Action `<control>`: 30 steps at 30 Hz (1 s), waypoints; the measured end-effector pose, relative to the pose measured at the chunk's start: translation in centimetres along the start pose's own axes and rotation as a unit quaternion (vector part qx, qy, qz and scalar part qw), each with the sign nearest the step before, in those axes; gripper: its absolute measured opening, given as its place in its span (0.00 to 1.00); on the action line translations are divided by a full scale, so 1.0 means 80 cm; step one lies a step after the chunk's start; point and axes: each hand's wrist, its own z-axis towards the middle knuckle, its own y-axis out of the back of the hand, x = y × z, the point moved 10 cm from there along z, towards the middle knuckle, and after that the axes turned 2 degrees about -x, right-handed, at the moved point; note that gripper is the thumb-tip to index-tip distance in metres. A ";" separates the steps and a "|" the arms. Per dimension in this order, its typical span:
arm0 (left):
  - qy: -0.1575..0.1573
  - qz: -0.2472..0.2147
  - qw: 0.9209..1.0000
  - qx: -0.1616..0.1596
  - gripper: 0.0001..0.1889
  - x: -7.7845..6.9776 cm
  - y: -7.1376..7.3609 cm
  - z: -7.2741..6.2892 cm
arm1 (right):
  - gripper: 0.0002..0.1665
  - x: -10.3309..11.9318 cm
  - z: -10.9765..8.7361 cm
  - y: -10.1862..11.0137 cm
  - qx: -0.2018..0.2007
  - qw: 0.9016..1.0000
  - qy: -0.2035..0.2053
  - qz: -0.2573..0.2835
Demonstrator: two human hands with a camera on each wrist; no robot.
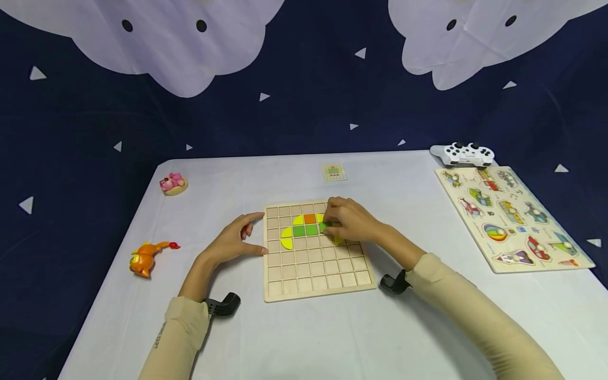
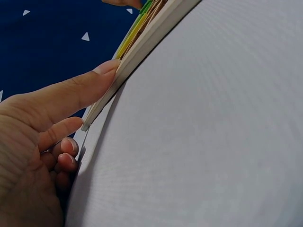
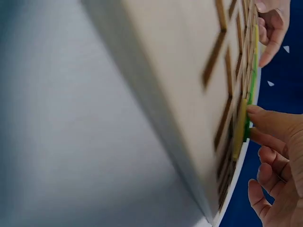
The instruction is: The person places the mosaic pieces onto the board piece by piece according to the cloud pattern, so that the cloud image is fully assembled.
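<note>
A wooden grid board (image 1: 313, 286) lies on the table, its upper cells filled with flat coloured pieces. These include an orange square (image 1: 310, 219), two green squares (image 1: 298, 231) and yellow rounded pieces (image 1: 287, 243). My left hand (image 1: 228, 241) touches the board's left edge with thumb and forefinger tips; in the left wrist view the thumb (image 2: 71, 97) lies along the rim. Over the board's upper right, my right hand (image 1: 353, 219) pinches a green tile (image 1: 323, 227) between thumb and forefinger at the end of the green row. The hand partly covers a yellow piece (image 1: 338, 240).
Behind the board lies a small pattern card (image 1: 334, 172). A picture puzzle board (image 1: 515, 219) and a white game controller (image 1: 463, 154) are at the right. An orange toy figure (image 1: 144, 258) and a pink toy figure (image 1: 173, 183) stand at the left.
</note>
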 end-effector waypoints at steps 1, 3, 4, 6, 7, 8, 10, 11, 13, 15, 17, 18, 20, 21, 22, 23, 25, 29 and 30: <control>0.001 0.000 1.000 0.000 0.49 0.000 0.000 0.000 | 0.09 0.000 0.000 -0.001 -0.001 1.000 0.003 0.006; 0.003 0.000 1.000 0.001 0.49 -0.001 0.001 0.000 | 0.08 0.001 0.000 -0.001 -0.004 1.000 0.008 0.017; 0.005 0.000 1.000 0.001 0.49 -0.002 0.001 0.000 | 0.07 0.001 0.000 -0.002 -0.004 1.000 0.012 0.021; 0.007 0.001 1.000 0.001 0.49 -0.002 0.001 -0.001 | 0.06 0.002 0.000 -0.003 -0.004 1.000 0.019 0.022; 0.008 0.000 1.000 0.001 0.50 -0.003 0.001 -0.001 | 0.06 0.002 0.001 -0.003 -0.001 1.000 0.019 0.018; 0.009 0.000 1.000 0.000 0.50 -0.003 0.002 -0.001 | 0.07 0.002 0.001 -0.004 0.003 1.000 0.018 0.010; 0.008 0.003 1.000 -0.001 0.50 -0.003 0.002 -0.002 | 0.08 0.005 0.002 -0.004 0.012 1.000 0.017 -0.013; 0.008 0.002 1.000 -0.002 0.50 -0.002 0.002 -0.001 | 0.08 0.006 0.002 -0.004 0.016 0.999 0.015 -0.027; 0.007 -0.001 1.000 -0.003 0.50 -0.001 0.001 -0.001 | 0.08 0.008 0.002 -0.003 0.022 0.998 0.012 -0.058; 0.006 0.001 1.000 -0.002 0.50 0.001 0.000 -0.001 | 0.09 0.010 0.001 0.001 0.021 0.997 0.011 -0.072; 0.007 0.000 1.000 -0.002 0.50 0.002 -0.001 0.000 | 0.11 0.010 -0.001 0.006 0.016 0.997 0.008 -0.071; 0.007 0.002 1.000 -0.001 0.50 0.003 -0.002 0.000 | 0.12 0.009 -0.003 0.009 0.012 0.998 0.006 -0.066; 0.008 0.004 1.000 -0.002 0.50 0.003 -0.002 -0.001 | 0.14 0.004 -0.008 0.018 0.005 0.999 -0.005 -0.047; 0.009 0.005 1.000 -0.002 0.50 0.003 -0.002 -0.001 | 0.14 0.001 -0.012 0.022 0.002 0.999 -0.011 -0.039; 0.009 0.004 1.000 -0.003 0.50 0.002 -0.001 -0.002 | 0.15 -0.003 -0.016 0.026 -0.001 0.999 -0.017 -0.031; 0.009 0.004 1.000 -0.003 0.50 0.002 -0.001 -0.002 | 0.15 -0.008 -0.021 0.030 -0.003 0.999 -0.025 -0.026; 0.009 0.005 1.000 -0.002 0.50 0.001 -0.001 -0.002 | 0.15 -0.017 -0.032 0.037 -0.002 0.999 -0.042 -0.017; 0.009 0.006 1.000 0.001 0.49 0.000 -0.001 -0.001 | 0.17 -0.037 -0.059 0.046 0.001 0.998 -0.066 -0.004; 0.010 0.006 1.000 0.000 0.49 0.000 -0.001 -0.001 | 0.17 -0.041 -0.066 0.049 0.000 0.998 -0.069 -0.003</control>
